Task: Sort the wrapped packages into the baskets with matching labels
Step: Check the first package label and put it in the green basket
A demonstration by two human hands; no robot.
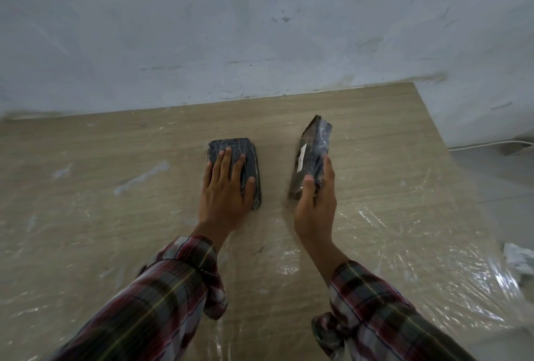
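Plastic-covered table (pixel 115 158) — scuffed wall (pixel 260 28)

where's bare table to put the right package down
Free: the strip between the flat package under the left hand and the tilted package in the right hand; the wide tabletop left of the left hand; and the far band along the wall.

Dark, near-black packages (pixel 248 164) (pixel 313 155), the right one with a white label (pixel 302 155). Red, grey and white plaid sleeves (pixel 161 300) with thin yellow lines. Pale tan wood-grain table (pixel 115 144). Scuffed bluish-white wall (pixel 260 28).
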